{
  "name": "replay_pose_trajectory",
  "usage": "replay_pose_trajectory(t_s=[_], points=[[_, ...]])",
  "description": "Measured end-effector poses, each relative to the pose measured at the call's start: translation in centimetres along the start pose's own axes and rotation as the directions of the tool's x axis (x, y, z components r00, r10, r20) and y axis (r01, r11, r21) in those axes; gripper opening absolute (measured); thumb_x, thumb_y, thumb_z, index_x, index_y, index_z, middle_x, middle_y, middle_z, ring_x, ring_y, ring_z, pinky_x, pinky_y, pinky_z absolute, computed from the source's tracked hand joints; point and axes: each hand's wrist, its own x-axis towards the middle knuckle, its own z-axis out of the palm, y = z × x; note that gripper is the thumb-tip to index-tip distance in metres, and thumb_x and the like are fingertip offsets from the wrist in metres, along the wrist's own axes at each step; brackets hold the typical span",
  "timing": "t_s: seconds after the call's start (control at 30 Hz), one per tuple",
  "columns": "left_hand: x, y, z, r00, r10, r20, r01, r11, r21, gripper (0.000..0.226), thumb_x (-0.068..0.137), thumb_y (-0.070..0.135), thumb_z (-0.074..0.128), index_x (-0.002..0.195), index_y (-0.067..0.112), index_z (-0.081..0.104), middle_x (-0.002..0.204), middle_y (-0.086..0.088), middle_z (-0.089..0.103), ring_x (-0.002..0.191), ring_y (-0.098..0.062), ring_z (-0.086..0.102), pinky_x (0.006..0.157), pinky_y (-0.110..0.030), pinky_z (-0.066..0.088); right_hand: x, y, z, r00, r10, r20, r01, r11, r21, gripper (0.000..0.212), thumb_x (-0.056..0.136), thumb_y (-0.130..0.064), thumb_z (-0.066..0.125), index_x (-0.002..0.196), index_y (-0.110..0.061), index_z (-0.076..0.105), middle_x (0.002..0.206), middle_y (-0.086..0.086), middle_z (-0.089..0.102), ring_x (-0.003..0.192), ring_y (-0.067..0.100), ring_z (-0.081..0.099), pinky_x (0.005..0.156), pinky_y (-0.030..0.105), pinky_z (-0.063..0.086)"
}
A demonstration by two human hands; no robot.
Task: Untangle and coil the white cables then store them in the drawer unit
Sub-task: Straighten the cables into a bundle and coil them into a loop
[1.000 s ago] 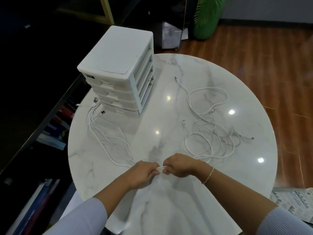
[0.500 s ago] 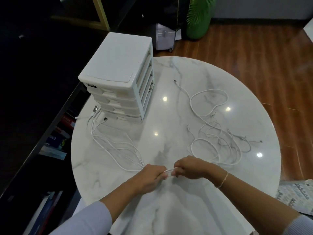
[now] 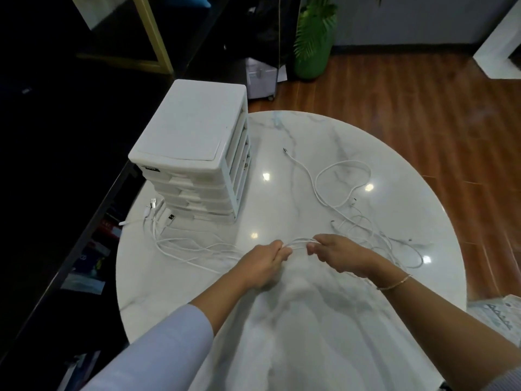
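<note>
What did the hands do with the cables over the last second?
The left hand and right hand drew apart, baring a stretch of the white cables that both keep gripping. The drawer unit stayed shut, and the loose loops stayed on the table.

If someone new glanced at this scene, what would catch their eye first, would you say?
Probably the two hands at the table's near middle: the left hand and right hand pinch a bundle of white cables stretched between them. Next, the white drawer unit at the marble table's far left, and a loose cable tangle on the right.
</note>
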Motion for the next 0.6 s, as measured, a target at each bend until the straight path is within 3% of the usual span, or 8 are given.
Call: replay_pose_trajectory(t_s=[0.07, 0.17, 0.23, 0.33, 0.47, 0.53, 0.6], points=[[0.4, 0.2, -0.6, 1.000, -0.019, 0.003, 0.019, 1.000, 0.016, 0.040, 0.100, 0.045, 0.027, 0.098, 0.014, 0.052, 0.099, -0.010, 0.063, 0.087, -0.026, 0.057, 0.076, -0.034, 0.044, 0.5, -0.2, -0.4, 0.998, 0.055, -0.036, -0.047, 0.979, 0.201, 0.028, 0.098, -0.032, 0.042, 0.080, -0.018, 0.058, 0.067, -0.001, 0.044, 0.052, 0.011, 0.036, 0.044, 0.021, 0.030], [1.1, 0.9, -1.3, 0.996, -0.082, -0.016, 0.081, 0.996, -0.042, 0.038, 0.100, 0.044, 0.027, 0.092, 0.017, 0.051, 0.092, -0.009, 0.060, 0.084, -0.025, 0.054, 0.071, -0.029, 0.037, 2.3, -0.7, -1.5, 0.994, 0.058, -0.090, -0.033, 0.964, 0.263, 0.028, 0.099, -0.029, 0.043, 0.078, -0.017, 0.056, 0.065, 0.000, 0.042, 0.048, 0.011, 0.033, 0.041, 0.022, 0.027], [1.8, 1.2, -1.9, 0.990, -0.137, -0.029, 0.136, 0.990, -0.048, 0.042, 0.100, 0.047, 0.027, 0.094, 0.014, 0.053, 0.100, -0.013, 0.063, 0.091, -0.029, 0.056, 0.074, -0.031, 0.040, 3.6, -0.9, -2.1, 0.988, 0.085, -0.127, -0.037, 0.940, 0.338, 0.028, 0.099, -0.030, 0.042, 0.077, -0.016, 0.054, 0.064, 0.001, 0.041, 0.046, 0.012, 0.032, 0.039, 0.020, 0.025], [2.8, 1.4, -2.6, 0.977, -0.210, -0.039, 0.211, 0.977, 0.031, 0.052, 0.098, 0.053, 0.024, 0.102, 0.011, 0.054, 0.110, -0.017, 0.062, 0.100, -0.032, 0.056, 0.081, -0.034, 0.042, 5.3, -0.9, -2.9, 0.971, 0.157, -0.178, -0.059, 0.887, 0.459, 0.029, 0.100, -0.028, 0.041, 0.077, -0.014, 0.053, 0.064, 0.004, 0.040, 0.044, 0.012, 0.030, 0.035, 0.017, 0.024], [3.7, 1.2, -3.3, 0.948, -0.314, -0.042, 0.317, 0.932, 0.177, 0.053, 0.099, 0.052, 0.022, 0.110, 0.009, 0.050, 0.114, -0.017, 0.058, 0.103, -0.032, 0.055, 0.077, -0.034, 0.038, 7.5, -0.8, -4.0, 0.941, 0.270, -0.204, -0.093, 0.785, 0.613, 0.030, 0.100, -0.026, 0.041, 0.075, -0.013, 0.052, 0.063, 0.004, 0.039, 0.045, 0.014, 0.031, 0.042, 0.021, 0.024], [4.0, 1.2, -3.5, 0.935, -0.350, -0.061, 0.355, 0.909, 0.218, 0.050, 0.101, 0.047, 0.022, 0.115, 0.007, 0.049, 0.117, -0.018, 0.057, 0.106, -0.033, 0.054, 0.080, -0.035, 0.039, 8.6, -1.0, -4.3, 0.931, 0.301, -0.208, -0.113, 0.778, 0.618, 0.029, 0.100, -0.024, 0.040, 0.080, -0.011, 0.056, 0.064, 0.002, 0.041, 0.047, 0.016, 0.034, 0.045, 0.025, 0.025], [4.5, 1.7, -3.8, 0.930, -0.353, -0.105, 0.368, 0.903, 0.223, 0.043, 0.103, 0.038, 0.026, 0.120, 0.006, 0.048, 0.118, -0.018, 0.055, 0.109, -0.033, 0.052, 0.086, -0.036, 0.042, 9.8, -1.2, -4.4, 0.925, 0.317, -0.210, -0.131, 0.784, 0.606, 0.026, 0.100, -0.020, 0.039, 0.099, -0.005, 0.061, 0.067, 0.000, 0.041, 0.049, 0.017, 0.036, 0.046, 0.026, 0.026]])
